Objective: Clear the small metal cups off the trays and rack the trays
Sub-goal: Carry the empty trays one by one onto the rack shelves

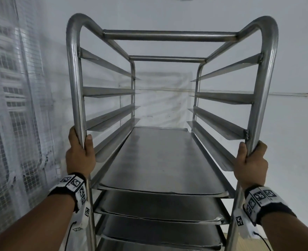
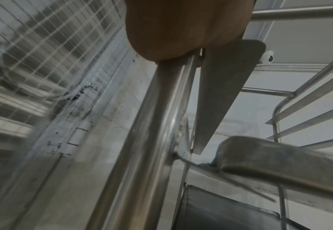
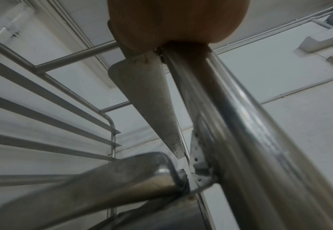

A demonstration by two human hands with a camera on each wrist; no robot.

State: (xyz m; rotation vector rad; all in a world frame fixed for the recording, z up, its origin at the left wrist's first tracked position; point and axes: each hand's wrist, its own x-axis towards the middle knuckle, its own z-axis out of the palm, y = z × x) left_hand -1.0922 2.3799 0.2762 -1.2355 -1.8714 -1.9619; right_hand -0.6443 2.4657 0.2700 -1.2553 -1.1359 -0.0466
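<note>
A tall steel tray rack [image 1: 169, 35] fills the head view. My left hand [image 1: 80, 151] grips its front left post [image 1: 76, 87], fingers and thumb curled round the tube. My right hand [image 1: 251, 160] grips the front right post [image 1: 265, 87] the same way. Three flat metal trays sit on the lower runners, the topmost tray [image 1: 160, 160] bare. No small metal cups show in any view. The left wrist view shows my left hand [image 2: 181, 28] on the post [image 2: 151, 140]; the right wrist view shows my right hand [image 3: 177, 20] on its post [image 3: 240, 116].
Several empty angled runners [image 1: 109, 92] line both sides above the trays. A mesh-covered window with a sheer curtain [image 1: 10, 105] stands close on the left. A pale wall [image 1: 294, 69] is behind and to the right of the rack.
</note>
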